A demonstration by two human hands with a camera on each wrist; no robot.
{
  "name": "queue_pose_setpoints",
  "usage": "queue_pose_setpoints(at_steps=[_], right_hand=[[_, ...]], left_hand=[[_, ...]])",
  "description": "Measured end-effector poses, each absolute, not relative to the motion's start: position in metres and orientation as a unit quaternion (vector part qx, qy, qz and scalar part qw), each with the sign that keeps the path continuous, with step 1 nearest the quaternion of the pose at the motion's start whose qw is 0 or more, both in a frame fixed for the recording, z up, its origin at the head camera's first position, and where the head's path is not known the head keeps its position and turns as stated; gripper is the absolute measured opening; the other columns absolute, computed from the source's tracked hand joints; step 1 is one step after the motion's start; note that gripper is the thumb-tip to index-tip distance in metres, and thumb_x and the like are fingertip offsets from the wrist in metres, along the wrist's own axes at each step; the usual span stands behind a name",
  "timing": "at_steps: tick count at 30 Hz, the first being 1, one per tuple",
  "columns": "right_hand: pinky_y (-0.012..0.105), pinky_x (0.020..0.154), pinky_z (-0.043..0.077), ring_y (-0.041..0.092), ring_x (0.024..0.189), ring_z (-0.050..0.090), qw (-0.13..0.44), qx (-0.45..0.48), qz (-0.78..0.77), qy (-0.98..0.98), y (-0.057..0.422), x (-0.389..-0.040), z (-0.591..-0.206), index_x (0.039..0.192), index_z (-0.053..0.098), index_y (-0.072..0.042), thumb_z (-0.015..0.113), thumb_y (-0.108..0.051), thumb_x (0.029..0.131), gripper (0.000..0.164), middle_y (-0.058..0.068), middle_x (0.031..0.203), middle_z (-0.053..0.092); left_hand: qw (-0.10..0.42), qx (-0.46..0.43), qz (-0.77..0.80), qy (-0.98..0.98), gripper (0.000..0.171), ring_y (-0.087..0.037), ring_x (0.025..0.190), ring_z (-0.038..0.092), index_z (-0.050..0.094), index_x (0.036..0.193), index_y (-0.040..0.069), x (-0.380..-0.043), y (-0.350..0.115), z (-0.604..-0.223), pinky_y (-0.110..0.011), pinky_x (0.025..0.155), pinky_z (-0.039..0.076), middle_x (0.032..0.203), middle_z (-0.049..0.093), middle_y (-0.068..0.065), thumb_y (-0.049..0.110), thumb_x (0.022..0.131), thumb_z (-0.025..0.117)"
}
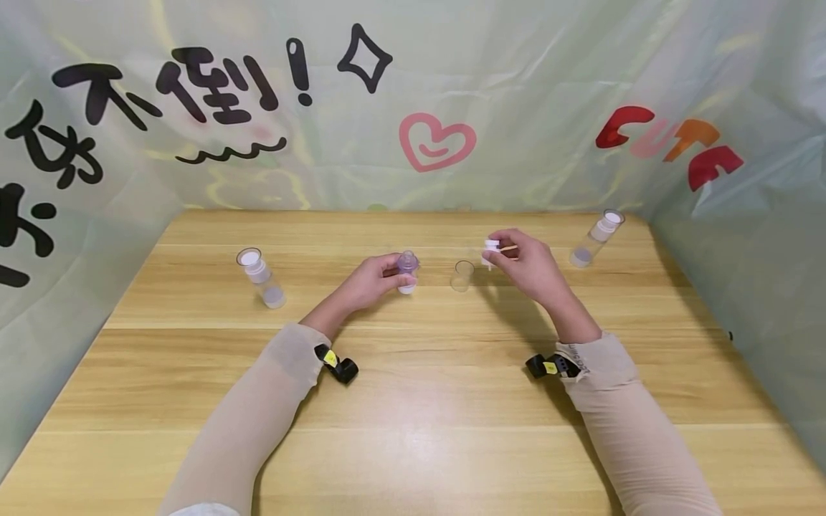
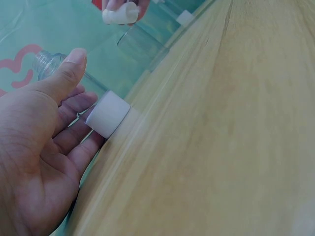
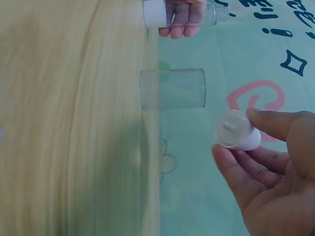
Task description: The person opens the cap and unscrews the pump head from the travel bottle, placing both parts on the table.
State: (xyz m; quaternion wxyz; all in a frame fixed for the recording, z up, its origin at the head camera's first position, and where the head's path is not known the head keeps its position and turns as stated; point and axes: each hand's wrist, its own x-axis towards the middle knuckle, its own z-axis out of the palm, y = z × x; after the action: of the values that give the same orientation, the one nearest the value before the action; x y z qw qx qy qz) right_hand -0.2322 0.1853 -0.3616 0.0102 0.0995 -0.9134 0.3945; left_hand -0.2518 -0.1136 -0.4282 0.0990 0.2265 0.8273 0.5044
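Note:
In the head view my left hand [image 1: 371,282] holds a small clear bottle [image 1: 407,262] upright on the table, thumb on the near side and fingers behind. The bottle has an open threaded neck and a white base [image 2: 108,114], which rests on the wood. My right hand [image 1: 525,264] pinches a white pump head [image 1: 492,247] between thumb and fingers, raised above the table. In the right wrist view the underside of the pump head [image 3: 238,132] shows a short stem. Between the hands stands a clear cylindrical cap [image 1: 462,278], touched by neither.
A pump bottle [image 1: 261,279] with a clear cap stands at the left of the wooden table [image 1: 413,401]. Another like it [image 1: 596,238] stands at the far right. A printed fabric backdrop [image 1: 516,86] encloses the back and sides.

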Motion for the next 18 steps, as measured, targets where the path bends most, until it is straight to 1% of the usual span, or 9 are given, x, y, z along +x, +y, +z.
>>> queue_pose_setpoints(at_steps=[5,18], right_hand=[[0.043,0.081,0.057,0.033,0.107,0.063,-0.008,0.087,0.389,-0.917,0.188,-0.233,-0.363,0.131,0.056,-0.006,0.065,-0.032,0.096,0.044,0.016,0.120,0.061],[0.046,0.083,0.056,0.037,0.108,0.062,-0.031,0.087,0.370,-0.925,0.201,-0.234,-0.366,0.130,0.055,-0.003,0.063,-0.033,0.097,0.046,0.019,0.121,0.059]], left_hand=[[0.101,0.225,0.506,0.827,0.040,-0.020,0.118,0.058,0.064,0.128,0.010,-0.252,-0.114,-0.428,-0.034,0.099,0.049,0.125,0.065,-0.008,0.029,0.093,0.068],[0.102,0.223,0.509,0.825,0.040,-0.020,0.117,0.059,0.064,0.128,0.009,-0.251,-0.113,-0.427,-0.033,0.099,0.049,0.123,0.066,-0.008,0.029,0.093,0.069]])
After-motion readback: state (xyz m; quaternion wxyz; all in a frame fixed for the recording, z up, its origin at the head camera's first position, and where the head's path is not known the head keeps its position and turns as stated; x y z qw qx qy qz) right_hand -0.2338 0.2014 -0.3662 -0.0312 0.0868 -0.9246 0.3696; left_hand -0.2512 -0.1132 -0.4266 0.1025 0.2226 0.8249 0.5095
